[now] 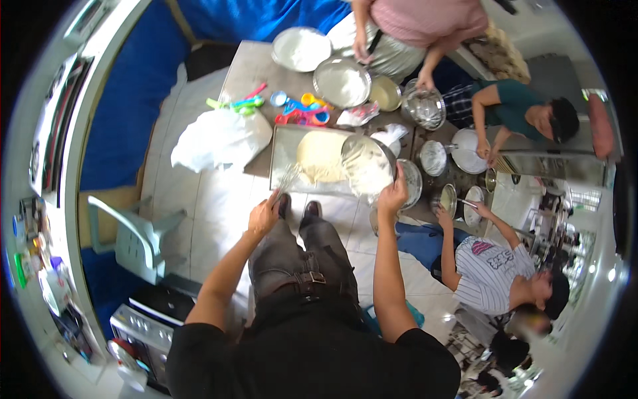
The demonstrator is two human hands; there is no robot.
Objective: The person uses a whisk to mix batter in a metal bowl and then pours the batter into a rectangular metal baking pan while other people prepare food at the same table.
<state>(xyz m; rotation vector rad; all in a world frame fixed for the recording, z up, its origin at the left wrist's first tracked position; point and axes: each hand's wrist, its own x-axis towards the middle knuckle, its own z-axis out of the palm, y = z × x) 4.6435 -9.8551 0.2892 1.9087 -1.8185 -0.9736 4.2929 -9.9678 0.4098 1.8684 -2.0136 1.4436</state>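
- Right hand (393, 194) is gripping the rim of a metal mixing bowl (367, 166), tilting it over the baking tray (282, 143).
- Left hand (264, 214) is closing around a wire whisk (290, 177), at 9 o'clock of the bowl.
- Pale batter (321, 156) is already sitting in the tray; residue is still coating the bowl, so scraping looks left.
- Coloured measuring spoons (302, 110) are lying at 12 o'clock of the tray.

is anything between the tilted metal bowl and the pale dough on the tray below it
Nothing visible. The right hand tips the round metal bowl directly beside the pale dough on the rectangular metal tray; the left hand holds a whisk off to the side.
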